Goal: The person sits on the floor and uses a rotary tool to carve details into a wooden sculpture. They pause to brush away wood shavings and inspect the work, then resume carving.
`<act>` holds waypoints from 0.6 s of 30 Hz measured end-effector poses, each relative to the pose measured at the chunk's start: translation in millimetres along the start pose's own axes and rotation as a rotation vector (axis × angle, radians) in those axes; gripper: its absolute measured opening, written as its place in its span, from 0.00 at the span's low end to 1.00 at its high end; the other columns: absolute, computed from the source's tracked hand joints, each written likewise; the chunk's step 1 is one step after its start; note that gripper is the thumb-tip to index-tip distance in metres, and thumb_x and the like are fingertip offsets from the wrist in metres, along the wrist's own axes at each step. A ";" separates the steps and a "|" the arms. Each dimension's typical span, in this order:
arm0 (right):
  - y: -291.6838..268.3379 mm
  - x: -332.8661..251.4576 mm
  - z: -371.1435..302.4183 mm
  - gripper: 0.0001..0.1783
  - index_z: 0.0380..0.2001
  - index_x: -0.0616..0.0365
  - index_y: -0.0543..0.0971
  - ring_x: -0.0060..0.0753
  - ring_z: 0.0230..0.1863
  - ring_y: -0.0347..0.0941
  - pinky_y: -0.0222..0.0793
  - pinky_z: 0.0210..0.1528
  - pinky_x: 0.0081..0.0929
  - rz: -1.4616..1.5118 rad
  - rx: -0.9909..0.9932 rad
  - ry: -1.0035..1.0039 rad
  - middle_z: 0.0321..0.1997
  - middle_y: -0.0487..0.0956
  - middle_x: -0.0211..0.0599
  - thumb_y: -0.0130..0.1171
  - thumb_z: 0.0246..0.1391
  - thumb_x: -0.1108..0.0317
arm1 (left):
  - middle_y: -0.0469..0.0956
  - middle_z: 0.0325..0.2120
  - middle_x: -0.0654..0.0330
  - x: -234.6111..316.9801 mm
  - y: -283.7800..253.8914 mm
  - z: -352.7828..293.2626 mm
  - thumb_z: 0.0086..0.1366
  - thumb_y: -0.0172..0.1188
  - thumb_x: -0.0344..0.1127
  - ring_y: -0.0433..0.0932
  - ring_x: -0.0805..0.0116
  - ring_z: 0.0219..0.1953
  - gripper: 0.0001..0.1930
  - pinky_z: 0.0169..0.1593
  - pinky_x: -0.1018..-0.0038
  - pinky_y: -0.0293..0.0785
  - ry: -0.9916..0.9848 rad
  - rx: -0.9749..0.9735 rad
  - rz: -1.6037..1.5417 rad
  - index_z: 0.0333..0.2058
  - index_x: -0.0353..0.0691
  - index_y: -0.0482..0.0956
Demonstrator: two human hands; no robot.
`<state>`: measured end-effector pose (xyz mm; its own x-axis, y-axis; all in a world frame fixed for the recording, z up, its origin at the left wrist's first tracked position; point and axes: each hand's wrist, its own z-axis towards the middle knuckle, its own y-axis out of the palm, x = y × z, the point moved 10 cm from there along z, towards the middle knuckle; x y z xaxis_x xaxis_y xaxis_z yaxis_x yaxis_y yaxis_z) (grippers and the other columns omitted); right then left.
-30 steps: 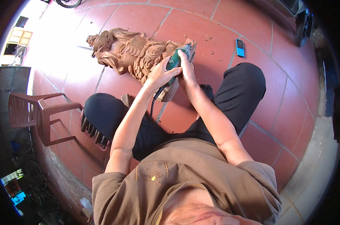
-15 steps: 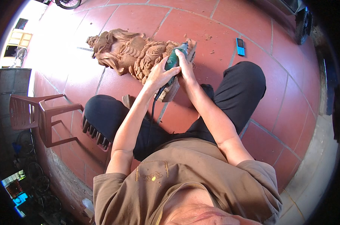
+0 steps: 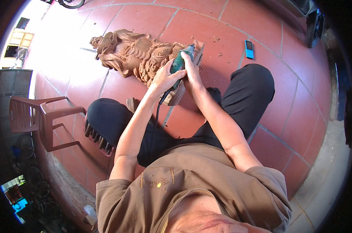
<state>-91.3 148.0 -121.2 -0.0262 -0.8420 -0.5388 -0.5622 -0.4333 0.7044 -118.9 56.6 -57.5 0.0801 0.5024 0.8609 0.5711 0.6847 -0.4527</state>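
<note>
A green corded rotary tool (image 3: 177, 64) is held in both of my hands, tilted with its dark nose up and to the right. My left hand (image 3: 165, 79) wraps its near side, thumb across the body. My right hand (image 3: 192, 71) closes round it from the right, thumb lying along the top. Its black cord (image 3: 158, 110) hangs down toward my lap. Under and beyond the tool lies a carved wooden statue (image 3: 135, 56), on its side, with its block base (image 3: 199, 49) at the right. Whether the tip touches the wood I cannot tell.
A blue-edged mobile phone (image 3: 249, 49) lies on the red tiled floor (image 3: 292, 97) at the right. To the left stands a brown plastic chair (image 3: 47, 116), near a rack of dark carving tools (image 3: 98, 138) by my left knee. Wood chips (image 3: 216, 39) are scattered past the statue's base.
</note>
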 end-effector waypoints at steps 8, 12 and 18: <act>1.5 1.9 0.2 0.24 0.41 0.62 0.75 0.27 0.34 0.73 0.72 0.36 0.27 -0.010 0.011 0.024 0.36 0.75 0.33 0.64 0.50 0.53 | 0.75 0.45 0.45 -2.2 -1.7 0.5 0.55 0.64 0.46 0.75 0.61 0.48 0.38 0.51 0.69 0.70 0.024 0.038 -0.019 0.58 0.28 0.62; -9.4 -1.0 -4.0 0.24 0.39 0.62 0.76 0.27 0.31 0.73 0.72 0.33 0.27 -0.001 0.058 0.015 0.33 0.75 0.33 0.65 0.48 0.53 | 0.77 0.44 0.44 16.0 6.2 -6.3 0.54 0.64 0.47 0.77 0.58 0.46 0.38 0.50 0.67 0.71 0.030 -0.027 -0.039 0.58 0.30 0.63; -15.8 -5.6 -8.8 0.23 0.38 0.62 0.75 0.26 0.31 0.73 0.72 0.33 0.27 0.012 0.055 0.001 0.33 0.75 0.32 0.64 0.50 0.52 | 0.76 0.46 0.48 24.5 11.8 -11.0 0.55 0.65 0.45 0.75 0.65 0.48 0.39 0.52 0.70 0.69 -0.051 -0.098 -0.004 0.60 0.31 0.61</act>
<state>-74.9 156.8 -125.3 -0.0321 -0.8473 -0.5301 -0.6063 -0.4051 0.6843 -101.2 71.1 -39.1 0.0370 0.5276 0.8487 0.6484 0.6336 -0.4221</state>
